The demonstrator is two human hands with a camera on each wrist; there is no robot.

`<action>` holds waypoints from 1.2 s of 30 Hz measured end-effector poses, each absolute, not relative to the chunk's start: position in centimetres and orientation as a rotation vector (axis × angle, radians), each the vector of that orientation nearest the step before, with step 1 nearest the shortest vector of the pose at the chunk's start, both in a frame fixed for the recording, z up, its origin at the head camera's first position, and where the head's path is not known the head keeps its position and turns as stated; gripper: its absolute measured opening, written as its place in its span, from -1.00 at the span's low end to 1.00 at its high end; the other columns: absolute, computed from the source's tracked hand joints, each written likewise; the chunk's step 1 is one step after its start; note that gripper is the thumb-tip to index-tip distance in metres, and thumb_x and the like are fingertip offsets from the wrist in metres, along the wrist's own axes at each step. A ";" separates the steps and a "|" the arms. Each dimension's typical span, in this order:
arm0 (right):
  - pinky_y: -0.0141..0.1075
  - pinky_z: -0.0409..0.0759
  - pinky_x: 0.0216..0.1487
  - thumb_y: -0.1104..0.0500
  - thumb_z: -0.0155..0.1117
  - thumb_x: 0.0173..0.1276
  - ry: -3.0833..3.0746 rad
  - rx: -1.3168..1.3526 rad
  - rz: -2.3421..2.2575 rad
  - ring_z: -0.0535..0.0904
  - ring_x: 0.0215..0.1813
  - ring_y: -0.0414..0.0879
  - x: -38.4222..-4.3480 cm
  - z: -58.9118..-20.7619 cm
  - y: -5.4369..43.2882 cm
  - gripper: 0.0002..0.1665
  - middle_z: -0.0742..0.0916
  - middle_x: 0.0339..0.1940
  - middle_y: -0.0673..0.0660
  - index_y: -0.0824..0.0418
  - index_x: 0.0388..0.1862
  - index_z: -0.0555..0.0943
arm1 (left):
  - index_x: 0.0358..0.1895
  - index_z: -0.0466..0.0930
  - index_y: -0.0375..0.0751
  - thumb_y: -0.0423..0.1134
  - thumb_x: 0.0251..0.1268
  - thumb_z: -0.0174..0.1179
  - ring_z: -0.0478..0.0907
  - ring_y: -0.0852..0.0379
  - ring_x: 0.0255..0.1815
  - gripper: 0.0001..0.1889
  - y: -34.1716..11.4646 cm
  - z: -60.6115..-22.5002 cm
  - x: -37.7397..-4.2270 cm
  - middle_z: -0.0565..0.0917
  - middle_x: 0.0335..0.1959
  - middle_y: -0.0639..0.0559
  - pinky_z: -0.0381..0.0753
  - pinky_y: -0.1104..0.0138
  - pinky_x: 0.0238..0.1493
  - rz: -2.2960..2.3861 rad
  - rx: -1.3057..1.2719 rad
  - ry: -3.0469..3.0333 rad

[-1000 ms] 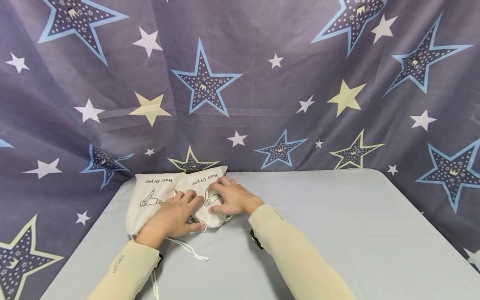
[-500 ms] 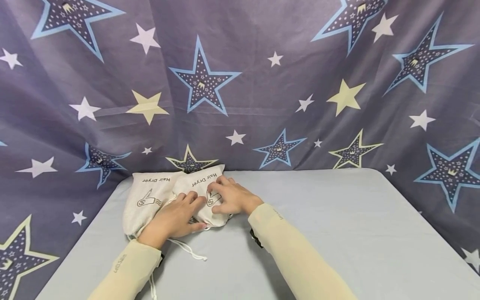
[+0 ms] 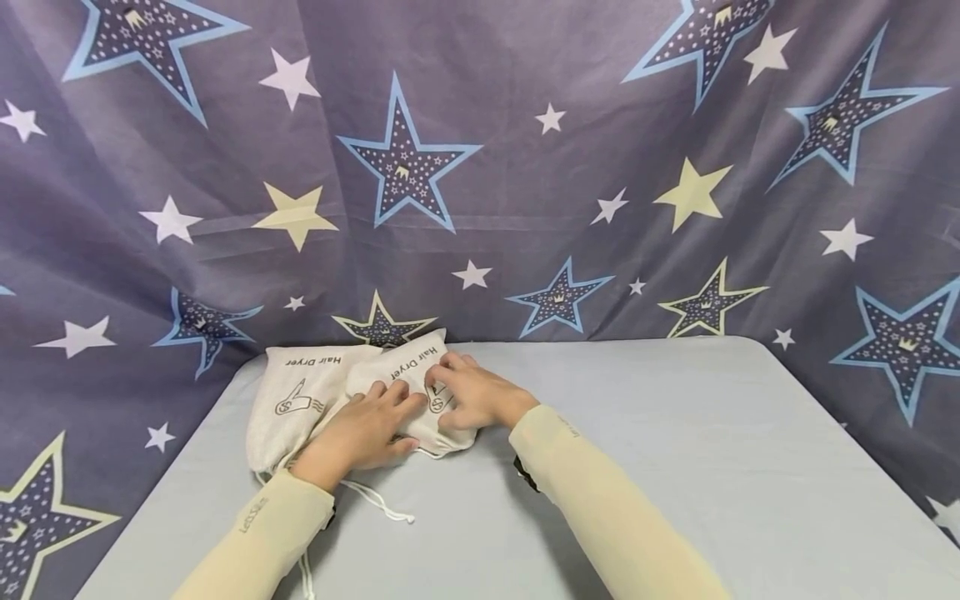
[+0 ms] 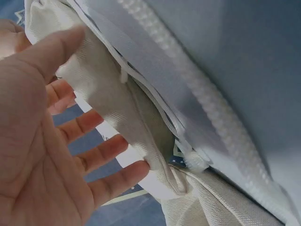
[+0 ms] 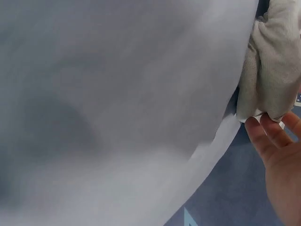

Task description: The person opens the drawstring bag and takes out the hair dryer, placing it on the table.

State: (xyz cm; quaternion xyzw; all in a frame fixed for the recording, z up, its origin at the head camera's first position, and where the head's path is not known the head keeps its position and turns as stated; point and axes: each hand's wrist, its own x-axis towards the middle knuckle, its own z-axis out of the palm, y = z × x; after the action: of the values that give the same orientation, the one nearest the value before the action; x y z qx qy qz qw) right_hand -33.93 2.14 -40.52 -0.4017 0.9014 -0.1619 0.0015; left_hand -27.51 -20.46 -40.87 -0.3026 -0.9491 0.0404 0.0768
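Note:
Two cream cloth drawstring bags printed "Hair Dryer" lie side by side at the table's far left. My left hand [image 3: 371, 425] spreads over the near-left side of the right-hand bag [image 3: 393, 367], its wrist over the left-hand bag [image 3: 281, 433]. In the left wrist view, its spread fingers lie along cream cloth [image 4: 108, 89]. On the right-hand bag's other side rests my right hand [image 3: 483, 396], fingers slightly bent. Its fingertips touch the bag's end [image 5: 277, 66] in the right wrist view. Both bags' contents are hidden.
White drawstring cords [image 3: 378, 502] trail from the bags toward the near edge. A pale blue-grey cloth covers the table [image 3: 645, 450]. Behind the table's far edge hangs a dark star-patterned curtain [image 3: 510, 192].
Both hands have shifted slightly right. The right-hand bag has moved with them and turned a little, while the left-hand bag stays nearly in place.

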 end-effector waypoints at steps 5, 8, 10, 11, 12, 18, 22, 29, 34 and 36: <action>-0.25 0.48 0.18 -0.05 0.39 0.04 2.826 -1.304 -0.449 0.38 0.20 -0.11 -34.1 -40.3 3.1 -0.27 0.45 0.25 -0.01 -0.07 0.26 0.48 | 0.22 0.41 0.14 0.00 0.17 0.46 0.43 -0.12 0.01 -0.43 -20.2 -40.9 -27.7 0.42 0.08 -0.01 0.54 0.03 -0.23 0.235 -0.921 -2.736; -0.26 0.47 0.19 -0.03 0.39 0.04 2.828 -1.328 -0.399 0.39 0.19 -0.12 -34.2 -40.2 3.7 -0.24 0.47 0.23 -0.03 -0.06 0.30 0.47 | 0.19 0.41 0.18 -0.05 0.14 0.49 0.43 -0.11 -0.01 -0.42 -20.0 -40.8 -27.8 0.42 0.03 0.00 0.52 0.04 -0.26 0.268 -0.926 -2.701; -0.26 0.47 0.18 -0.01 0.38 0.04 2.832 -1.330 -0.365 0.40 0.20 -0.12 -34.3 -40.1 4.1 -0.23 0.47 0.23 -0.04 -0.07 0.32 0.47 | 0.20 0.41 0.20 -0.05 0.15 0.49 0.42 -0.10 -0.01 -0.42 -19.9 -40.8 -27.9 0.42 0.02 0.01 0.52 0.04 -0.26 0.284 -0.930 -2.699; -0.26 0.48 0.18 0.00 0.38 0.04 2.837 -1.330 -0.350 0.41 0.21 -0.11 -34.3 -40.0 4.3 -0.22 0.47 0.24 -0.04 -0.07 0.33 0.47 | 0.21 0.41 0.20 -0.06 0.15 0.49 0.42 -0.10 -0.01 -0.42 -19.9 -40.8 -28.0 0.42 0.02 0.01 0.52 0.04 -0.27 0.288 -0.932 -2.697; -0.25 0.48 0.19 0.02 0.38 0.04 2.842 -1.326 -0.342 0.41 0.22 -0.11 -34.3 -39.9 4.4 -0.22 0.48 0.25 -0.04 -0.07 0.34 0.47 | 0.21 0.41 0.20 -0.06 0.15 0.49 0.42 -0.10 0.00 -0.42 -19.9 -40.8 -28.1 0.42 0.02 0.01 0.52 0.04 -0.27 0.290 -0.933 -2.695; -0.16 0.50 0.17 -0.03 0.27 0.21 2.899 -1.380 -0.185 0.45 0.15 -0.02 -33.4 -39.8 4.7 -0.31 0.51 0.28 0.03 -0.05 0.38 0.50 | 0.26 0.42 0.17 -0.06 0.14 0.50 0.40 -0.09 0.05 -0.38 -20.6 -40.5 -28.5 0.42 0.10 0.01 0.53 0.01 -0.26 0.268 -0.896 -2.721; -0.14 0.51 0.10 -0.04 0.23 0.37 2.948 -1.398 -0.106 0.46 0.05 0.01 -32.5 -39.7 5.0 -0.41 0.55 0.23 0.08 -0.03 0.38 0.52 | 0.27 0.44 0.18 -0.10 0.10 0.52 0.41 -0.12 0.08 -0.35 -21.4 -40.4 -29.0 0.42 0.15 0.00 0.57 -0.03 -0.30 0.201 -0.887 -2.740; -0.17 0.53 0.10 0.12 0.34 0.37 2.906 -1.404 -0.259 0.47 -0.01 0.00 -32.2 -40.0 5.6 -0.43 0.52 0.14 0.13 0.04 0.36 0.53 | 0.20 0.50 0.20 -0.33 0.16 0.44 0.39 -0.08 0.03 -0.43 -21.9 -40.2 -29.8 0.43 0.09 0.01 0.53 0.12 -0.48 0.131 -0.955 -2.695; -0.19 0.52 0.11 0.19 0.32 0.36 2.898 -1.424 -0.254 0.47 0.00 -0.01 -32.1 -40.3 5.8 -0.44 0.51 0.12 0.13 0.07 0.35 0.53 | 0.17 0.51 0.21 -0.43 0.21 0.35 0.37 -0.06 -0.04 -0.46 -21.6 -40.2 -30.0 0.44 0.07 0.00 0.50 0.14 -0.50 0.139 -0.982 -2.671; -0.19 0.52 0.12 0.21 0.31 0.36 2.899 -1.400 -0.261 0.46 0.02 -0.01 -32.0 -40.3 6.0 -0.45 0.51 0.12 0.12 0.06 0.34 0.54 | 0.17 0.50 0.22 -0.42 0.26 0.29 0.36 -0.06 -0.05 -0.49 -21.4 -40.2 -30.1 0.43 0.07 0.01 0.52 0.13 -0.49 0.162 -0.985 -2.676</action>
State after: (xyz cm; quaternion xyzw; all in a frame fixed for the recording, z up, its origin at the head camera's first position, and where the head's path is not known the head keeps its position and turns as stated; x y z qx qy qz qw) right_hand -32.04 6.01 -40.34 -0.4331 0.8967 -0.0806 -0.0441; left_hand -30.08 -21.41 -40.25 -0.3413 -0.9275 0.0561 0.1421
